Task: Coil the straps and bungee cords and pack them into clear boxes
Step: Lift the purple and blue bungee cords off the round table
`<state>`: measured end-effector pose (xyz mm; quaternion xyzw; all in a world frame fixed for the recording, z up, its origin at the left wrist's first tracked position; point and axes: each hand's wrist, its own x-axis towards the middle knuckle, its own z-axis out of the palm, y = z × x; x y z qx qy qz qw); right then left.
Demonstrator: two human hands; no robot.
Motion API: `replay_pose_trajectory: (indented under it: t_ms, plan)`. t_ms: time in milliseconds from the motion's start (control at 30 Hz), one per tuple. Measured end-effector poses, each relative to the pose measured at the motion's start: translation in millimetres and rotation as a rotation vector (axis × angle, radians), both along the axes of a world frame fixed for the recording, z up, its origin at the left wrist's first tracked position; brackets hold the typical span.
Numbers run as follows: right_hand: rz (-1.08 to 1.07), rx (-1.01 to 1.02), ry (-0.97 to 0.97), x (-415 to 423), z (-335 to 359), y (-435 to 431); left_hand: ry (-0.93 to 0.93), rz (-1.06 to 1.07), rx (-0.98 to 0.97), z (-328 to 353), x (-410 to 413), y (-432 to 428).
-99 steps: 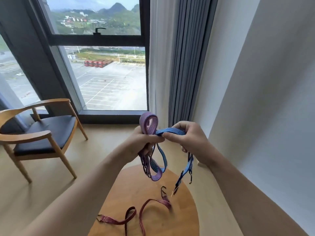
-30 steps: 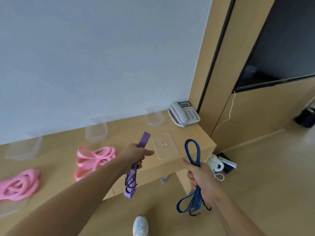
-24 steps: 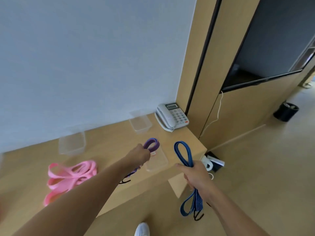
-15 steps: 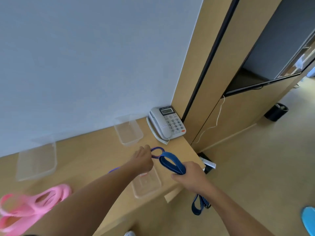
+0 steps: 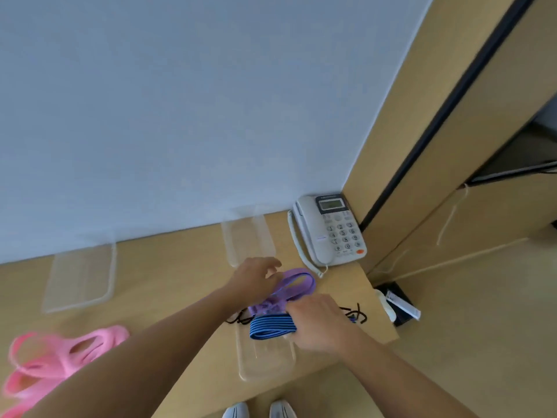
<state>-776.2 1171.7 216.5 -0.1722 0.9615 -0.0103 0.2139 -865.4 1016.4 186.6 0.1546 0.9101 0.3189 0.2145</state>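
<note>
Head view: the right hand (image 5: 319, 322) grasps the blue striped bungee cord (image 5: 271, 325) over the clear plastic box (image 5: 265, 362); the left hand (image 5: 256, 277) touches the purple webbing strap (image 5: 297, 286) just behind that box, grip unclear. Let go, the springy loops may burst out, black hooks (image 5: 357, 313) snagging its rim

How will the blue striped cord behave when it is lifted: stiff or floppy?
Probably floppy: the blue striped cord lies folded in the right hand. Likely springy, so the folds may open once released. Its black hooks could snag.
</note>
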Motion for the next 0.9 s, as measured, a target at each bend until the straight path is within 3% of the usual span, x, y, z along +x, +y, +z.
replay_pose_trajectory:
  t_ms: [300,600,900]
  plan:
    - [0.23,-0.056,0.112,-23.5,-60.6,-28.5,0.157,0.523,0.01,0.4,54.2,-58.1]
    - [0.267,-0.245,0.166,-14.3,-51.3,-62.8,0.136,0.545,-0.173,-10.0,133.1,-115.5]
    - [0.486,-0.236,0.134,44.3,-9.5,-210.2,0.149,0.728,-0.215,9.7,262.8,-232.8]
